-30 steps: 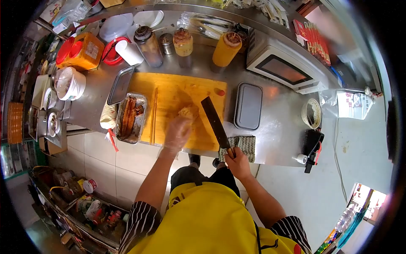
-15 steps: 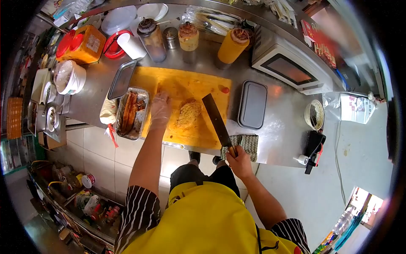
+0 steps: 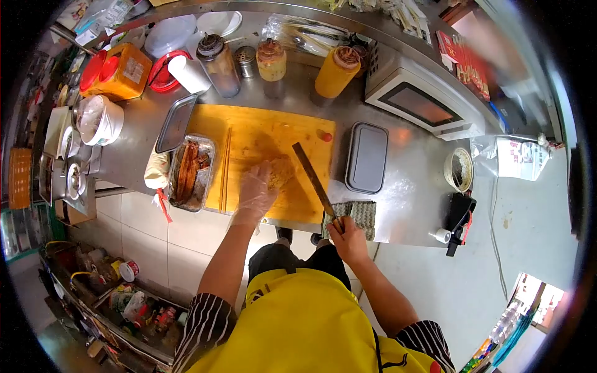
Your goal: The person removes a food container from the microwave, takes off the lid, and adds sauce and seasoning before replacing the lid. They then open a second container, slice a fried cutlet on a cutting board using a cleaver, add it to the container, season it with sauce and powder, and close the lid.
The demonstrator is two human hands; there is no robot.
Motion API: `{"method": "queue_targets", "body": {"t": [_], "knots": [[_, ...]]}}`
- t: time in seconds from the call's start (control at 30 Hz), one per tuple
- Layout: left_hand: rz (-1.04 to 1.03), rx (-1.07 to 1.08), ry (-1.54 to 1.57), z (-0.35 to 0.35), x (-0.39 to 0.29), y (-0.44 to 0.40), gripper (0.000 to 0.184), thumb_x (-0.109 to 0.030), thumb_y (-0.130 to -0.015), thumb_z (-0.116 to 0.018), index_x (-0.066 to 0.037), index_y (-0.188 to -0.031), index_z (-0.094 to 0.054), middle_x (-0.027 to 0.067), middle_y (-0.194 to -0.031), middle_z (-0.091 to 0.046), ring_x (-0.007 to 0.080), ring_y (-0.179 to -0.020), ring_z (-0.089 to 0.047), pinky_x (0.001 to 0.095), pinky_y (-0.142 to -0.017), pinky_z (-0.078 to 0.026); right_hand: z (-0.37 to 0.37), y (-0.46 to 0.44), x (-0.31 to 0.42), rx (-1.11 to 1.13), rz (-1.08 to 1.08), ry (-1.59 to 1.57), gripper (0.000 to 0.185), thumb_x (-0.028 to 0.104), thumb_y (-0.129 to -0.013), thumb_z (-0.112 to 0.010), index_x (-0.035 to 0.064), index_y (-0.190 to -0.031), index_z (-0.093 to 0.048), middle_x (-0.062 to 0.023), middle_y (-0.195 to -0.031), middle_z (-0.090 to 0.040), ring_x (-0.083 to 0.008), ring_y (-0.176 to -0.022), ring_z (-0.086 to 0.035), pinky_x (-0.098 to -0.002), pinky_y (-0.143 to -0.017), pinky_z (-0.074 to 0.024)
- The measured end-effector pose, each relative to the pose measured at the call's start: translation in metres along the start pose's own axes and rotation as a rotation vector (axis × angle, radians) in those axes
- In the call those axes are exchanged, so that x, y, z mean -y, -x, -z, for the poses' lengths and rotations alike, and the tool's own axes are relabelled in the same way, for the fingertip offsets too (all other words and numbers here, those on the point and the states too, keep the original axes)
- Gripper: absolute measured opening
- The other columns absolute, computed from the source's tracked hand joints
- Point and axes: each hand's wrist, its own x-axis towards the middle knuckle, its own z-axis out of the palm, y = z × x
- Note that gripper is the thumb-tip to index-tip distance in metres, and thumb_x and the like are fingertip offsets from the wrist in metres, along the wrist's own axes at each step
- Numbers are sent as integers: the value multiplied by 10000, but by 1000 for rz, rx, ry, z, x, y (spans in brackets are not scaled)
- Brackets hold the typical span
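A golden crumbed piece [image 3: 283,172] is lying near the middle of the yellow board [image 3: 301,208], your gloved left hand [image 3: 257,189] is touching its left side (pinching or merely resting: cannot tell), and your right hand [image 3: 349,241] is wrapping the handle of a cleaver [image 3: 313,177], its blade slanting over the board. Thin sticks [image 3: 226,168] are lying left of your glove, while the steel counter [image 3: 407,208] is carrying a grey lidded container [image 3: 367,156] and, farther back, a microwave [image 3: 423,104]. Pale floor tiles [image 3: 144,230] are showing below.
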Motion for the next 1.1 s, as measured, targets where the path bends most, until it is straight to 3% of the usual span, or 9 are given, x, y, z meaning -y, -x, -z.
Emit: {"method": "queue_targets", "body": {"t": [0.13, 0.23, 0.33, 0.43, 0.67, 0.77, 0.87, 0.93, 1.1], "knots": [[-80, -140, 173, -3, 3, 13, 896, -156, -742, -824, -90, -1512, -371, 273, -1453, -417, 442, -1303, -433, 431, -1106, -392, 1, -13, 15, 53, 49, 155, 363, 356, -937, -664, 25, -926, -515, -204, -715, -659, -410, -639, -659, -497, -553, -528], [152, -203, 359, 2, -7, 27, 832, -97, -731, -816, -95, -1470, -432, 266, -1370, -476, 432, -1255, -474, 443, -1064, -426, -4, -25, 28, 2, 113, 202, 356, 361, -940, -659, 35, -934, -518, -182, -713, -670, -394, -625, -665, -491, -548, -537], [170, -103, 245, 7, -5, 27, 770, -108, -775, -805, -120, -1454, -443, 219, -1290, -516, 380, -1191, -516, 411, -967, -489, -5, -31, 33, -12, 121, 190, 354, 358, -940, -658, 33, -946, -516, -180, -715, -672, -394, -628, -666, -487, -554, -540], [170, -78, 269, 18, -14, 25, 706, -101, -782, -792, -118, -1420, -490, 225, -1291, -521, 388, -1154, -540, 426, -951, -491, -6, -31, 28, -2, 119, 117, 353, 351, -939, -663, 30, -954, -517, -183, -730, -675, -392, -637, -670, -486, -560, -542], [125, -136, 319, 7, -2, 23, 640, -111, -785, -777, -90, -1375, -532, 237, -1273, -545, 409, -1127, -558, 449, -956, -481, -7, -25, 23, 82, 64, 251, 345, 334, -939, -661, 22, -974, -515, -194, -787, -686, -386, -681, -682, -487, -593, -552], [106, -220, 344, 2, -1, 27, 607, -119, -785, -778, -76, -1349, -556, 236, -1259, -558, 416, -1135, -554, 454, -957, -478, -5, -27, 44, 0, 122, 220, 367, 367, -951, -632, 21, -969, -510, -201, -757, -682, -396, -674, -680, -501, -598, -554], [94, -231, 361, -9, 4, 29, 583, -130, -787, -783, -74, -1329, -575, 226, -1251, -567, 422, -1142, -549, 455, -960, -476, -28, -47, 23, 148, -22, 425, 396, 400, -962, -600, 14, -956, -514, -212, -729, -675, -411, -668, -677, -519, -590, -551], [61, -272, 379, -12, 7, 24, 579, -140, -789, -789, -79, -1325, -579, 222, -1246, -571, 419, -1135, -552, 453, -957, -477, -29, -55, 20, 123, 30, 328, 398, 411, -967, -584, 17, -941, -533, -217, -715, -673, -427, -665, -672, -522, -588, -549], [205, -192, 167, 8, -12, 26, 591, -151, -780, -799, -85, -1325, -580, 224, -1239, -566, 397, -1105, -572, 463, -949, -481, -21, -46, 36, 102, 89, 280, 389, 400, -968, -586, 18, -912, -537, -216, -712, -675, -423, -661, -673, -515, -580, -548]]}}
